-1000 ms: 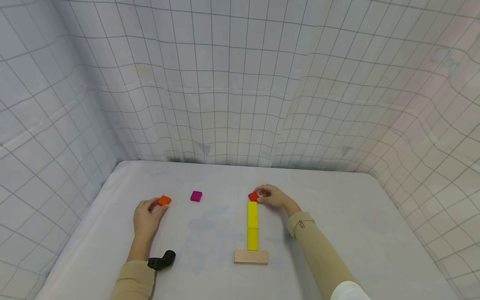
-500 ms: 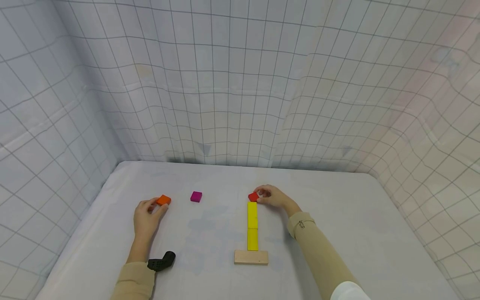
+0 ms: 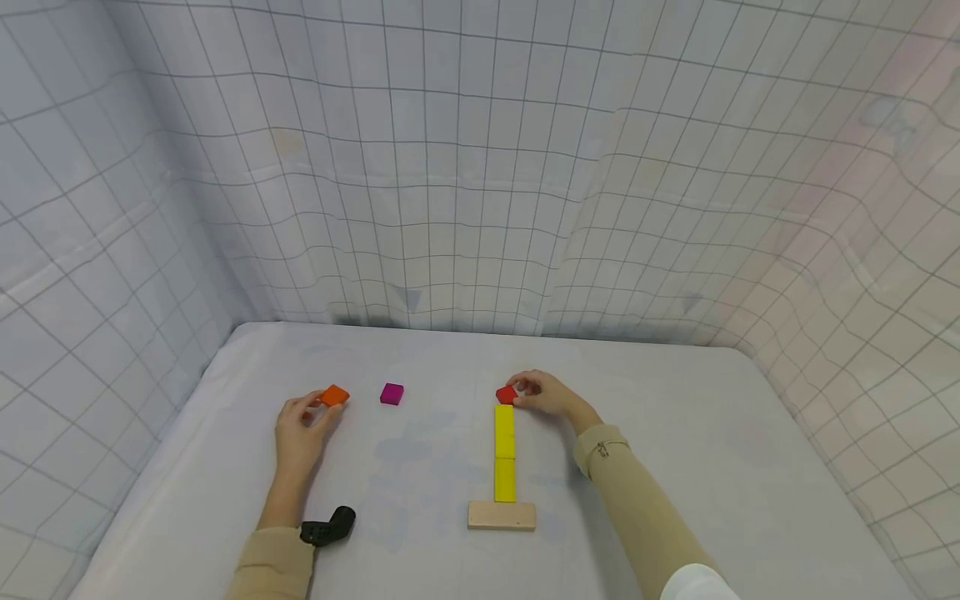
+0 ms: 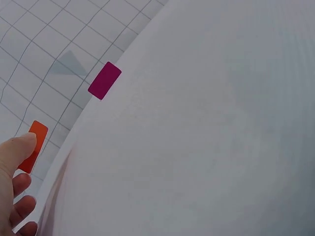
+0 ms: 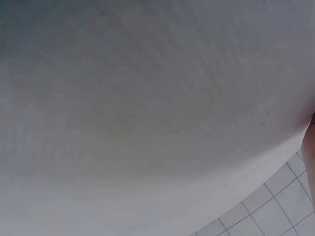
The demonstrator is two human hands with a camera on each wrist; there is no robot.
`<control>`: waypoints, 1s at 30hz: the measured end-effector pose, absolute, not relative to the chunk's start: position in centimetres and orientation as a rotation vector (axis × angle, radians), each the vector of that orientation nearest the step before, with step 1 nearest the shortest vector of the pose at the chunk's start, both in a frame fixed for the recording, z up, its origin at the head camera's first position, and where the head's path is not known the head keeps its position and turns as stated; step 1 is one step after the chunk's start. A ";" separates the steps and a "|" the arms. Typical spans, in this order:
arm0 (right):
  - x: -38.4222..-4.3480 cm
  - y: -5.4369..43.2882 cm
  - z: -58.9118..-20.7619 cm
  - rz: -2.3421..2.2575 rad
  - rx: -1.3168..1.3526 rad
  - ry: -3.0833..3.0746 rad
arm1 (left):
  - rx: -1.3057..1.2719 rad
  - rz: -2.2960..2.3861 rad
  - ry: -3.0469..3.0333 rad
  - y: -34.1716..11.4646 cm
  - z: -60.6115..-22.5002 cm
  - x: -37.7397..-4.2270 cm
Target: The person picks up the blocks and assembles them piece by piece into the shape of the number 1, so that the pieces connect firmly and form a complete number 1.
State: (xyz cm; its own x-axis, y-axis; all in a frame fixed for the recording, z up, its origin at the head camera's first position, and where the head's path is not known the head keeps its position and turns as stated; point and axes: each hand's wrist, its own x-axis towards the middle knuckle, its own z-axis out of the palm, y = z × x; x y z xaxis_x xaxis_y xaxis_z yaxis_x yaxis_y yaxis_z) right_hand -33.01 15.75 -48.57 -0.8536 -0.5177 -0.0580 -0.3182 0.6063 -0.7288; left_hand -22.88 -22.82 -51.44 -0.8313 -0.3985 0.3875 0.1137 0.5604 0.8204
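Note:
My left hand [image 3: 302, 429] pinches an orange block [image 3: 334, 396] between thumb and fingers at the left of the table; the left wrist view shows the thumb pressed on the face of the orange block [image 4: 34, 147]. On the right, my right hand [image 3: 547, 392] pinches a small red block [image 3: 506, 394] at the far end of a row of two yellow blocks [image 3: 505, 454]. A pale wooden block [image 3: 501, 516] lies crosswise at the row's near end. Between the hands sits a magenta block [image 3: 392, 394]. Only a sliver of the right hand [image 5: 308, 157] shows in the right wrist view.
A white cloth covers the table [image 3: 420, 550]. White curtains with a dark grid [image 3: 480, 208] hang along its back and both sides. A black wrist camera mount [image 3: 328, 527] juts inward from the left forearm.
My left hand has moved slightly right and away from me, with the orange block in it. The right hand and the red block have stayed in place.

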 end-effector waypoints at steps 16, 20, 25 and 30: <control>-32.9 15.6 -48.5 -1.089 -0.647 2.574 | 0.141 -1.317 -2.313 -20.1 -50.7 -23.7; -33.0 15.7 -48.5 -1.095 -0.669 2.564 | 0.108 -1.320 -2.319 -19.1 -50.7 -24.0; -33.3 15.7 -48.8 -1.098 -0.684 2.554 | 0.082 -1.359 -2.368 -18.1 -50.6 -24.4; -33.3 15.7 -48.7 -1.094 -0.674 2.560 | 0.035 -1.362 -2.393 -17.0 -50.5 -24.9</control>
